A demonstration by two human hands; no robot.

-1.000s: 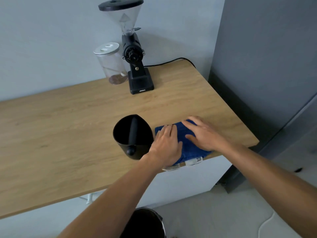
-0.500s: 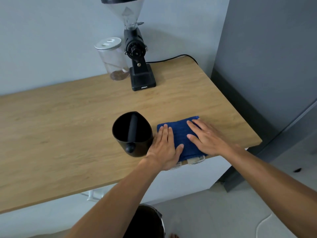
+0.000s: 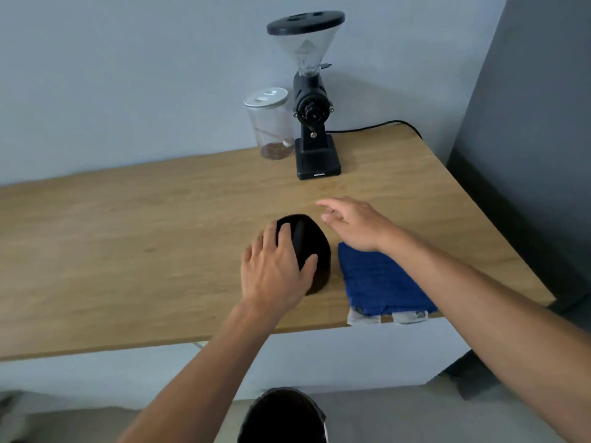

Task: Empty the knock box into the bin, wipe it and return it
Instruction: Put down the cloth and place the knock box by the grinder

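Note:
The black knock box point(image 3: 311, 247) stands upright on the wooden counter point(image 3: 128, 251), its bar across the open top. My left hand point(image 3: 275, 270) wraps over its near left rim, fingers on top and thumb on the right side. My right hand point(image 3: 355, 223) hovers just right of the box with fingers spread, holding nothing. A folded blue cloth point(image 3: 380, 279) lies flat right of the box, its white label hanging over the counter's front edge. The black bin point(image 3: 281, 417) sits on the floor below the counter edge.
A black coffee grinder point(image 3: 311, 103) with a clear hopper stands at the back by the wall, its cord trailing right. A clear lidded jar point(image 3: 270, 123) with some grounds sits beside it. A dark grey cabinet point(image 3: 527, 123) borders the counter's right end.
Both hands have left the blue cloth. My left hand moved onto the knock box, and my right hand lifted toward the box's right side.

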